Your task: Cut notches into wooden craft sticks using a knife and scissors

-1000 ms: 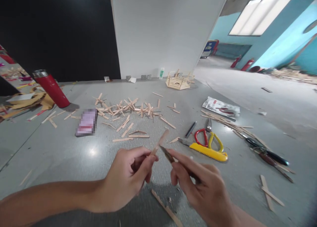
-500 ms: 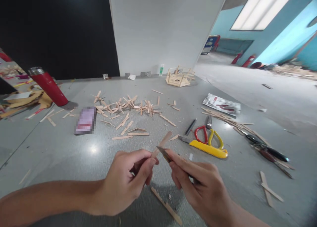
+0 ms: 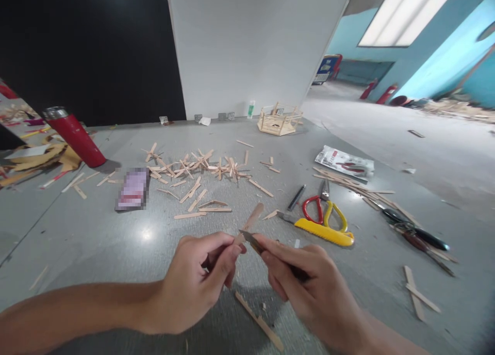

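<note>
My left hand (image 3: 207,280) pinches the lower end of a flat wooden craft stick (image 3: 253,218), which slants up and away to the right. In my right hand (image 3: 305,283) is a knife (image 3: 249,237) with a dark pointed blade; its handle is mostly hidden by the fingers. The blade tip lies against the stick, just above my left fingertips. Below the hands, another craft stick (image 3: 260,321) lies on the grey table (image 3: 154,262) among small shavings.
Behind the hands lie many loose wooden sticks (image 3: 201,164) and a phone (image 3: 132,189). To the right are a yellow utility knife (image 3: 325,232), red-and-yellow-handled pliers (image 3: 325,205) and a packet (image 3: 344,162). A red flask (image 3: 77,138) and a stick-built hexagonal frame (image 3: 279,122) stand farther back.
The knife blade has shifted slightly left and down along the stick toward my left fingertips. Both hands keep their grip. The whole view has moved a little.
</note>
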Tool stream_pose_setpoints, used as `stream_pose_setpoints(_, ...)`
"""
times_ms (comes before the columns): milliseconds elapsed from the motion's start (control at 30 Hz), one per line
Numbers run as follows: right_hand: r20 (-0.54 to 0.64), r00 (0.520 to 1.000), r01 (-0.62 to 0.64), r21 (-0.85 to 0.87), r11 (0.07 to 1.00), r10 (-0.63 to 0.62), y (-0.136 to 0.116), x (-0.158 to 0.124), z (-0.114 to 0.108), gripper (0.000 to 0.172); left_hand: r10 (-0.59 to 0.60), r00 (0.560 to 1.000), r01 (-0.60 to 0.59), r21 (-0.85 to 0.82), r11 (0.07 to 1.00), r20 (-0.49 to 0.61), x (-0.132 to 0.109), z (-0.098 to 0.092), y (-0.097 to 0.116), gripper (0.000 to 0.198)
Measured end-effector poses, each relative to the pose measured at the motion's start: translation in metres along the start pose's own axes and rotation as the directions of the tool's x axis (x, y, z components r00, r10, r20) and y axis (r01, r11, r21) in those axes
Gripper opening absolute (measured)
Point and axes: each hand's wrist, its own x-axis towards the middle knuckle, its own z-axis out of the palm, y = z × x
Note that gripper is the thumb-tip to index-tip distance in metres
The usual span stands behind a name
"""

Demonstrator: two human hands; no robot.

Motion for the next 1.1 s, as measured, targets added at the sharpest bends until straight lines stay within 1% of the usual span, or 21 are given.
stream_pose_setpoints(67,0.045,0.998,-0.049,0.031,0.998,0.048,-0.002,0.002,-0.002,0.041,0.002,1.000,-0.001,-0.043,0.999,0.007,0.001,0.000,-0.002,0.044)
stream_pose_setpoints(167,0.040,0.999,-0.037,0.021,0.999,0.036,0.000,0.004,-0.003,0.041,-0.020,1.000,0.022,-0.112,0.993,0.014,0.002,-0.001,-0.005,0.041)
stream_pose_setpoints(200,0.026,1.000,-0.012,0.008,1.000,0.012,0.001,0.004,-0.003,0.040,-0.032,0.999,0.034,-0.124,0.992,0.015,0.003,-0.001,-0.006,0.041)
stream_pose_setpoints(267,-0.030,0.997,0.074,-0.035,0.997,-0.075,0.004,0.002,-0.003,0.039,-0.045,0.999,0.046,-0.137,0.989,0.015,0.003,0.000,-0.008,0.042)
stream_pose_setpoints(300,-0.079,0.988,0.127,-0.069,0.990,-0.132,0.005,0.002,-0.003,0.038,-0.043,0.999,0.044,-0.143,0.989,0.014,0.003,0.000,-0.008,0.042)
stream_pose_setpoints(367,-0.175,0.955,0.215,-0.152,0.965,-0.240,0.008,0.001,-0.001,0.038,-0.025,1.000,0.026,-0.141,0.990,0.006,0.002,0.001,-0.008,0.040)
stream_pose_setpoints(400,-0.197,0.940,0.244,-0.188,0.951,-0.280,0.009,0.000,-0.001,0.039,-0.013,1.000,0.013,-0.134,0.991,0.000,0.002,0.001,-0.008,0.040)
stream_pose_setpoints(533,-0.152,0.923,0.304,-0.273,0.913,-0.353,0.010,0.000,0.000,0.041,0.018,1.000,-0.019,-0.111,0.994,-0.012,0.001,0.002,-0.008,0.041)
stream_pose_setpoints(600,-0.143,0.923,0.306,-0.288,0.908,-0.356,0.009,0.001,0.000,0.038,0.020,1.000,-0.021,-0.118,0.993,-0.008,0.000,0.002,-0.007,0.041)
stream_pose_setpoints(700,-0.131,0.935,0.282,-0.285,0.916,-0.328,0.006,0.002,-0.001,0.035,0.014,1.000,-0.015,-0.125,0.992,-0.009,0.000,0.003,-0.008,0.041)
stream_pose_setpoints(900,-0.093,0.961,0.231,-0.256,0.939,-0.262,0.005,0.004,-0.005,0.035,0.011,1.000,-0.014,-0.112,0.994,-0.027,0.000,0.004,-0.011,0.039)
stream_pose_setpoints(1000,-0.098,0.964,0.217,-0.251,0.943,-0.248,0.006,0.003,-0.005,0.036,0.061,0.995,-0.064,-0.037,0.997,-0.075,0.003,0.003,-0.010,0.037)
stream_pose_setpoints(1100,-0.140,0.957,0.215,-0.244,0.946,-0.254,0.007,0.000,-0.003,0.038,0.146,0.982,-0.135,0.093,0.986,-0.123,0.005,0.002,-0.009,0.034)
